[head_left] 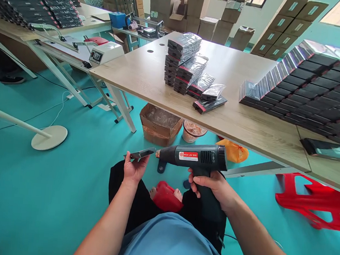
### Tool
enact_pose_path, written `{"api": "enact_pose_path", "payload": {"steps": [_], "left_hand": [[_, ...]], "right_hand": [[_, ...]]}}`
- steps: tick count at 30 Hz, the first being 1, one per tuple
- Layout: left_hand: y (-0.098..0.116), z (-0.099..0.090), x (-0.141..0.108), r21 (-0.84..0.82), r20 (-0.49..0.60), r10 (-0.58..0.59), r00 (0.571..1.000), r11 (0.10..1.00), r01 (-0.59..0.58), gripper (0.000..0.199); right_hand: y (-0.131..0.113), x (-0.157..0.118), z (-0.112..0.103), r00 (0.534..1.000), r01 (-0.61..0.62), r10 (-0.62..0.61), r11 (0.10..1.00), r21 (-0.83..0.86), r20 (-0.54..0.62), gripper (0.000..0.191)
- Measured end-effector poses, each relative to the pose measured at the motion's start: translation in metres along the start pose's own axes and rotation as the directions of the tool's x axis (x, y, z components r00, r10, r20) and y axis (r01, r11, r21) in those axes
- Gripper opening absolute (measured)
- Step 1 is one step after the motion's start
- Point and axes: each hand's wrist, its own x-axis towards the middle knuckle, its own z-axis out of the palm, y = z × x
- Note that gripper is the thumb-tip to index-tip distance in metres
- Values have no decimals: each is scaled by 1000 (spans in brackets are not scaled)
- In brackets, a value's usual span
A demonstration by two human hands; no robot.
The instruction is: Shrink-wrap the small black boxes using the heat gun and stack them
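My right hand (209,185) is wrapped around the handle of a dark heat gun (205,157), held level above my lap with its nozzle pointing left. In my left hand (135,168) lies a thin, flat black box (140,153), gripped near its left end and slightly tilted. The nozzle tip sits close to the box's right edge; whether they touch I cannot tell. On the table ahead stands a stack of film-wrapped black boxes (182,61), with a single box (209,105) lying at its front.
Rows of black boxes (308,85) fill the right of the wooden table (127,71). Below are an open carton (161,128), a small bin (193,132) and an orange bag (234,150). A red plastic stool (314,199) lies at right; a white round stand base (50,137) is at left.
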Motion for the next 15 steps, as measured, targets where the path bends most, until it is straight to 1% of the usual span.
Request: {"api": "enact_pose_path", "payload": {"steps": [5,7,9,12,15], "left_hand": [[-5,2,-1,11,-12,-30,999,999,30,32],[-3,2,-3,25,11,-19,1000,1000,19,29],[1,2,-5,61,57,-29,998,998,26,25],[7,-1,-6,133,100,-56,993,990,43,30],[11,-5,-1,179,90,-18,996,984,1,34]], "right_hand": [[7,3,0,999,23,-21,998,62,-30,36],[7,5,-4,999,33,-31,997,75,-37,38],[6,4,-10,999,37,-34,996,75,-38,39],[4,-5,-21,999,30,-28,998,52,-38,39],[3,-19,-29,1000,-10,10,1000,15,-9,39]]}}
